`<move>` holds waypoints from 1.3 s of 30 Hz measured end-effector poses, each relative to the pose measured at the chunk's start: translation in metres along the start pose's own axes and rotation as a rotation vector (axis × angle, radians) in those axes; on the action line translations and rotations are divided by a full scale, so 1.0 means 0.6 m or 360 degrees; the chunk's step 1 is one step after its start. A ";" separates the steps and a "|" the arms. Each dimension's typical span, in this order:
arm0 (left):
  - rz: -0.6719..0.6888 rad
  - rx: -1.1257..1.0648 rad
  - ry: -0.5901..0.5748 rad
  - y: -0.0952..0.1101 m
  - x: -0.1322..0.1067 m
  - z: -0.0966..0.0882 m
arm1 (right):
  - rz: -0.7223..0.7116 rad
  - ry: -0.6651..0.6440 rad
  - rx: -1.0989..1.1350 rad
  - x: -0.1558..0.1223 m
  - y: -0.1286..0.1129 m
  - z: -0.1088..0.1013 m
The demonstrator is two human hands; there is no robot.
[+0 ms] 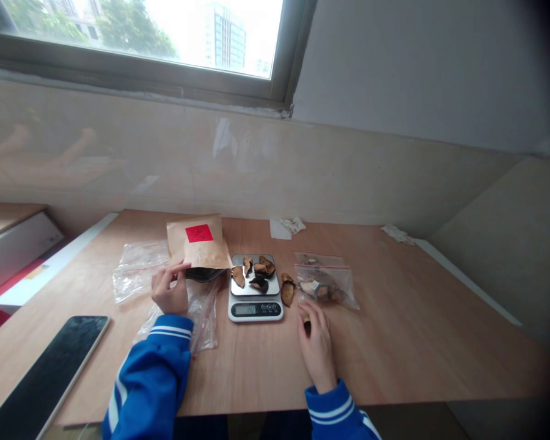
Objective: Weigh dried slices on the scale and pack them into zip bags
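Observation:
A small digital kitchen scale [255,310] carries several dried brown slices [238,277] on its metal plate, and its display is lit. More dried slices [288,289] lie on the table against its right side. To its left, my left hand [170,288] pinches the rim of a brown paper bag [197,247] with a red label; the bag's dark mouth gapes toward me. My right hand [316,339] rests right of the scale, fingers curled around a small dark dried slice [307,327], mostly hidden. Just beyond it lie zip bags [332,284] of similar slices.
Clear plastic zip bags [140,269] lie beside and under the paper bag. A large phone or tablet [46,379] is at the table's left front. White paper scraps [280,229] and crumpled tissue [398,234] sit along the back, below a tiled wall and window.

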State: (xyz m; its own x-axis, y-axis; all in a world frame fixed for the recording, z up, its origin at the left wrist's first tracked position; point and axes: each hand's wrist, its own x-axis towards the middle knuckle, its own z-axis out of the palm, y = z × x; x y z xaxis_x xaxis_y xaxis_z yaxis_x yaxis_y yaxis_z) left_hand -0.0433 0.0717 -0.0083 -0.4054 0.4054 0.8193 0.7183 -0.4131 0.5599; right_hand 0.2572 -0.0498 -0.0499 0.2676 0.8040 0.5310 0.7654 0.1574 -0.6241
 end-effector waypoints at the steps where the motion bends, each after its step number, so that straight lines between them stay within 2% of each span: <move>1: -0.0006 0.0004 0.0000 -0.001 0.000 0.000 | 0.0012 0.0010 0.0048 0.001 -0.002 -0.002; 5: -0.0047 0.0020 -0.0016 -0.003 -0.002 0.001 | 0.0119 0.0006 0.0229 0.002 -0.011 -0.012; 11: -0.0034 0.0001 -0.0023 -0.003 -0.002 0.001 | 0.0534 0.0107 0.0591 0.002 -0.016 -0.013; 15: -0.0040 -0.0001 -0.0016 -0.002 -0.002 0.001 | 0.0725 0.0063 0.0908 0.041 -0.023 -0.001; 17: -0.0054 0.0007 -0.0020 -0.001 -0.001 0.001 | 0.0652 -0.0087 0.0880 0.082 -0.034 0.006; 20: -0.0064 0.0000 -0.0013 0.000 0.000 0.001 | 0.0391 -0.0339 0.0522 0.151 -0.052 0.020; 23: -0.0057 -0.0005 -0.0010 0.000 0.001 0.001 | 0.0264 -0.0425 0.0127 0.201 -0.059 0.041; 25: -0.0051 -0.0002 -0.0007 0.000 0.001 0.001 | 0.0221 -0.0469 0.0010 0.216 -0.053 0.056; 30: -0.0069 -0.0001 -0.0012 0.000 0.001 0.003 | 0.0318 -0.0462 0.0039 0.225 -0.015 0.074; 35: -0.0075 -0.0025 -0.0020 -0.001 0.000 0.004 | 0.0445 -0.0240 -0.0069 0.242 0.014 0.055; 39: -0.0044 -0.0022 -0.0019 -0.003 0.000 0.004 | 0.0331 -0.0223 0.0040 0.255 0.017 0.055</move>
State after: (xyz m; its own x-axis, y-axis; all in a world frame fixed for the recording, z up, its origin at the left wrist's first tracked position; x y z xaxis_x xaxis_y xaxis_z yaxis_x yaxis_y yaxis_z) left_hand -0.0434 0.0743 -0.0099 -0.4181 0.4266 0.8020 0.6991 -0.4126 0.5839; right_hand 0.2865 0.0937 0.0063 0.3329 0.8918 0.3062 0.6869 -0.0069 -0.7267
